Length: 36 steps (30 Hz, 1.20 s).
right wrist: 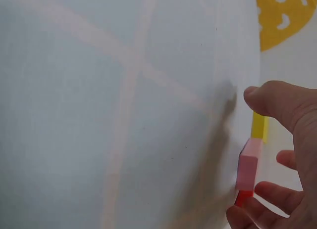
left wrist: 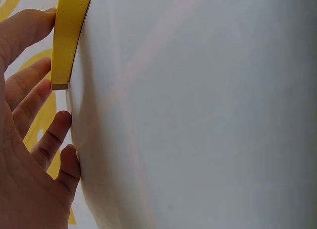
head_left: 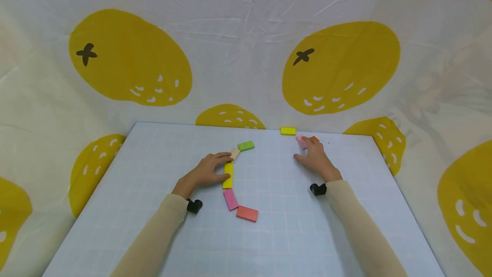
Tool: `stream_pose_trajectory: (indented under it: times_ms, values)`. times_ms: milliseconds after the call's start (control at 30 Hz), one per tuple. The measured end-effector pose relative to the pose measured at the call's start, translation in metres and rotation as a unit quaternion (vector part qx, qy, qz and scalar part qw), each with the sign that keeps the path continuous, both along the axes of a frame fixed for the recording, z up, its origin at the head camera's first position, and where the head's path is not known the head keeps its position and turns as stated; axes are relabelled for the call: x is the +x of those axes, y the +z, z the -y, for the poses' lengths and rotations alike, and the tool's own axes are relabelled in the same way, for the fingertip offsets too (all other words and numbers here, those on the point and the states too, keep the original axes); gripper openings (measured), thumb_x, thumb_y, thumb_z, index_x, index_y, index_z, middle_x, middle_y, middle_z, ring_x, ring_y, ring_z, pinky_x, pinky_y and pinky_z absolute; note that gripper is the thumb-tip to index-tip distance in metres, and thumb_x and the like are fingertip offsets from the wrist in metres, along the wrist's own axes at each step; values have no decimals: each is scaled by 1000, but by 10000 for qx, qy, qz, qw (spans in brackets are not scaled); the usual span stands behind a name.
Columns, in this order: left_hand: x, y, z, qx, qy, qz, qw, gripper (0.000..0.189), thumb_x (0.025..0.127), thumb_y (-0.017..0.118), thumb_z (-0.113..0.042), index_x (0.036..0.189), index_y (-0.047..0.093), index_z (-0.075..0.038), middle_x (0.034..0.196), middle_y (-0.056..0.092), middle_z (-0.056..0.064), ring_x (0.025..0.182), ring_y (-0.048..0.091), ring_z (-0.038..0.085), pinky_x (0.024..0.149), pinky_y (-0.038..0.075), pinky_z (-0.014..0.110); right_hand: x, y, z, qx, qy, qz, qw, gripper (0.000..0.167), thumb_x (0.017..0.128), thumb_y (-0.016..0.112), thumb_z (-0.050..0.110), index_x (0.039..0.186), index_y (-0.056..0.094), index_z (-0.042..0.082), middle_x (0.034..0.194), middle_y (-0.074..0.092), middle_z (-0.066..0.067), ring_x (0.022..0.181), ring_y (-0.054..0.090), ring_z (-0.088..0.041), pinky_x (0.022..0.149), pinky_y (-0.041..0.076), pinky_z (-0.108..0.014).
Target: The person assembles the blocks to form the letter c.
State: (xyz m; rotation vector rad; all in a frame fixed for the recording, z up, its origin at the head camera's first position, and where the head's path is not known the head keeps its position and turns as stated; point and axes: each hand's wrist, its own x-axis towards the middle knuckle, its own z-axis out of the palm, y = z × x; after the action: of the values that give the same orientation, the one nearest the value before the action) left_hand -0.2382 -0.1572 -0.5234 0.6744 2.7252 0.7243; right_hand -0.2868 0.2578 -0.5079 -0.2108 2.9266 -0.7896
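Observation:
My left hand (head_left: pixel 207 171) rests over a yellow block (head_left: pixel 228 181) lying flat. Its thumb and nearer fingertips lie against that block (left wrist: pixel 69 36) in the left wrist view, and its other fingers are spread. Just above is a plain wooden block (head_left: pixel 235 154), partly covered by the fingers. My right hand (head_left: pixel 316 157) is at the far right, thumb and fingers apart. Its fingers are beside a pink block (head_left: pixel 301 142) and a red-orange block (head_left: pixel 314 139), mostly hidden. In the right wrist view nothing is between thumb and fingers; the pink block (right wrist: pixel 247 167) is close by.
A green block (head_left: pixel 246 145) adjoins the wooden one. Below the left hand, a pink block (head_left: pixel 231 199) and a red block (head_left: pixel 247 213) continue the curved row. Another yellow block (head_left: pixel 288 131) lies at the back edge of the white table (head_left: pixel 284 234). A patterned cloth (head_left: pixel 234 63) hangs behind.

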Motion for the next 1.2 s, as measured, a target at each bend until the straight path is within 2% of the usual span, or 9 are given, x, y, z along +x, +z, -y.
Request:
stream_pose_trajectory:
  times_ms: [200, 367, 567, 700, 967, 1200]
  values:
    - [1, 0, -1, 50, 52, 12, 10000, 58, 95, 68, -39, 149, 56, -23, 163, 42, 0, 144, 41, 35, 115, 33, 66, -10, -7, -2, -86, -75, -228, 9997, 78, 93, 70, 32, 154, 37, -3, 150, 39, -33, 129, 38, -52, 112, 38, -64]
    - [2, 1, -1, 76, 32, -4, 10000, 58, 95, 68, -38, 149, 55, -23, 163, 42, 1, 143, 41, 36, 115, 34, 67, -17, -10, -2, -76, -281, -63, 9996, 79, 95, 69, 35, 156, 34, -1, 146, 41, -30, 124, 41, -44, 112, 41, -62]
    - [1, 1, -1, 65, 52, 17, 10000, 59, 94, 68, -39, 150, 55, -23, 164, 41, 0, 144, 40, 36, 115, 33, 66, -23, -11, 0, -293, -428, 56, 9986, 77, 96, 69, 29, 157, 33, 0, 139, 45, -28, 118, 42, -40, 110, 42, -59]
    - [1, 0, 0, 98, 31, 17, 9999, 59, 95, 68, -39, 150, 55, -23, 164, 42, 0, 143, 41, 36, 114, 33, 68, -26, -12, 2, -387, -462, 27, 9982, 74, 97, 68, 27, 156, 33, -2, 141, 45, -29, 117, 43, -40, 109, 44, -58]
    - [1, -1, 1, 110, -48, -60, 9999, 59, 95, 67, -40, 150, 55, -22, 163, 42, 1, 142, 42, 36, 113, 35, 66, -31, -15, 4, -409, -526, -308, 9973, 64, 99, 62, 22, 151, 39, -7, 140, 49, -32, 117, 48, -42, 110, 44, -58]
    - [0, -2, 1, 97, -44, -45, 9999, 59, 95, 68, -40, 150, 55, -23, 164, 42, 0, 142, 42, 35, 113, 35, 66, -34, -15, 4, -395, -669, -275, 9966, 61, 100, 59, 25, 148, 43, -8, 139, 49, -32, 117, 49, -42, 112, 43, -58]
